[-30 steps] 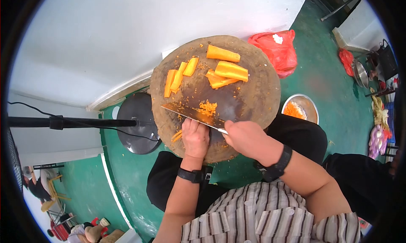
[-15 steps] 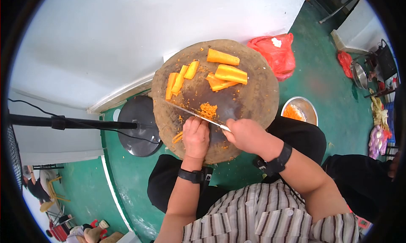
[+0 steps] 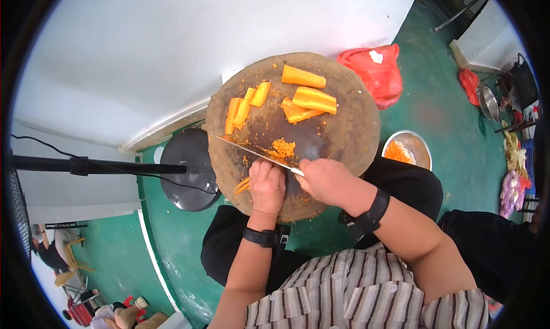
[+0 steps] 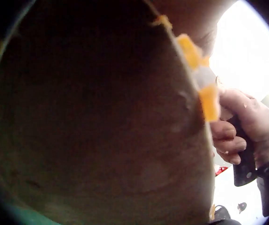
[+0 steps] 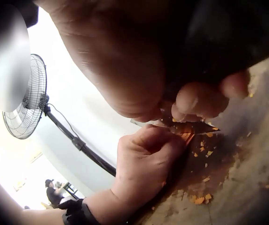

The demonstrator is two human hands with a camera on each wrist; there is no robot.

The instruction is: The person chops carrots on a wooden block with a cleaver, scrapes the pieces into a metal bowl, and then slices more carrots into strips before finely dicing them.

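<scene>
The right hand [image 3: 327,183] grips the handle of a cleaver [image 3: 258,152], whose blade slants across the round chopping block [image 3: 349,140] just beyond the left fingertips. With fingers curled, the left hand [image 3: 267,188] holds orange carrot strips [image 5: 187,136] against the wood, beside the blade; the hand mostly hides them from the head view. Minced carrot [image 3: 283,148] lies on the blade's far side. In the left wrist view, the right hand [image 4: 247,124] is wrapped round the dark handle [image 4: 244,159]. Thicker carrot pieces [image 3: 314,99] rest on the block's far half.
A metal bowl [image 3: 423,151] with chopped orange and white food stands on the floor right of the block. Behind it lies a red plastic bag [image 3: 378,80]. The black fan base [image 3: 186,183] is at the left, and a white wall [image 3: 200,37] rises behind.
The blade has turned from nearly edge-on to showing its flat side, and the right hand has shifted slightly left. The left hand stays in nearly the same place on the block.
</scene>
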